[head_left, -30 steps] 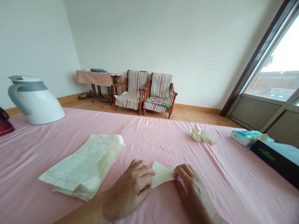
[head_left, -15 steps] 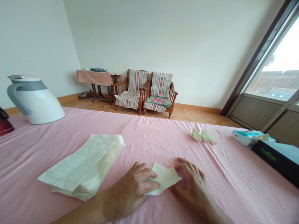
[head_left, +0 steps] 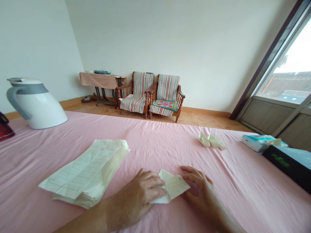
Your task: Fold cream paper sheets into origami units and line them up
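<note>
Fingers of our left hand (head_left: 143, 194) lie across the left side of a partly folded sheet of paper (head_left: 177, 188), holding it to the pink cloth (head_left: 155, 142); whether the thumb pinches from below, we cannot tell. Our right hand (head_left: 201, 189) curves loosely at the sheet's other side, thumb and fingers parted around its right-hand corner; we cannot be sure they touch it. The sheet lies in the near part of the cloth, well apart from the far edge. We judge this a mid-fold step, the paper creased but mostly flat; the next move seems to call for a steady left hand while the right grips the free corner and turns it along a crease. Left of the left hand, we find a stack of printed sheets (head_left: 82, 171). Near the cloth's far edge, right of the middle, sit small folded-paper shapes (head_left: 204, 139) with raised points. Toward the far right corner lie a blue-and-white tissue pack (head_left: 251, 144) and a black box (head_left: 277, 160); near the far edge, at left, stands a white-and-gray jug (head_left: 45, 108).
</note>
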Demonstrator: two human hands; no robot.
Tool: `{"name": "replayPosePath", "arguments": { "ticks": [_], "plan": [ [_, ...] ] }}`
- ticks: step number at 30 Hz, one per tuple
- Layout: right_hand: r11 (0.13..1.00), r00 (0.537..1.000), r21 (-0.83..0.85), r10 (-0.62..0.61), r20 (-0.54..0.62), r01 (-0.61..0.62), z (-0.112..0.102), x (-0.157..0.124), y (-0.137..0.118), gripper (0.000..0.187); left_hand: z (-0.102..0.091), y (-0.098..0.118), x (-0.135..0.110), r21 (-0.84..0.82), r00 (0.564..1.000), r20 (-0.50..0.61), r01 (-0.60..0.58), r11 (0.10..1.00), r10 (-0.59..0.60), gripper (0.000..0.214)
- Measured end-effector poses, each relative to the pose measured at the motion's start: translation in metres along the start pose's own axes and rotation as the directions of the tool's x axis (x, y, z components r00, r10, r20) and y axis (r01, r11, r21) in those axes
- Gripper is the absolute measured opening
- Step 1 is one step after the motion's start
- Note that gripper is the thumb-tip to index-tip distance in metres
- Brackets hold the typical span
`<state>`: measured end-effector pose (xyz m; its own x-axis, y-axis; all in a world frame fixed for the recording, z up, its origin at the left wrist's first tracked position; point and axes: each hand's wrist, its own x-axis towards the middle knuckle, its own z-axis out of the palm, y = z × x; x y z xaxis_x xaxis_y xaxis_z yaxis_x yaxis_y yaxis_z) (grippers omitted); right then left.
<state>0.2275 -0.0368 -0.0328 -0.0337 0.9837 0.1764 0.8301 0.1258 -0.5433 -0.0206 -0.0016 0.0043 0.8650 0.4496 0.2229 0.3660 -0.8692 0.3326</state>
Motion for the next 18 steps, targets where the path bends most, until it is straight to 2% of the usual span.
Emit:
{"name": "replayPosePath", "arguments": {
  "ticks": [4,10,13,18],
  "plan": [
    [0.993,0.995,-0.055,-0.098,0.034,0.100,0.000,-0.004,0.002,0.035,-0.001,0.002,0.000,-0.014,1.000,0.003,0.013,1.000,-0.013,0.039],
    [0.960,0.965,-0.151,-0.215,0.150,0.237,-0.007,-0.009,0.002,0.044,-0.001,0.003,0.000,-0.036,0.999,0.026,0.037,0.999,-0.036,0.042],
    [0.939,0.954,-0.207,-0.240,0.180,0.276,-0.012,-0.010,-0.001,0.051,-0.001,0.002,0.001,-0.032,0.999,0.032,0.038,0.999,-0.037,0.039],
    [0.927,0.950,-0.253,-0.222,0.219,0.275,-0.016,-0.013,-0.006,0.054,-0.001,0.003,0.001,0.000,1.000,0.001,-0.003,1.000,0.003,0.023]
  ]
}}
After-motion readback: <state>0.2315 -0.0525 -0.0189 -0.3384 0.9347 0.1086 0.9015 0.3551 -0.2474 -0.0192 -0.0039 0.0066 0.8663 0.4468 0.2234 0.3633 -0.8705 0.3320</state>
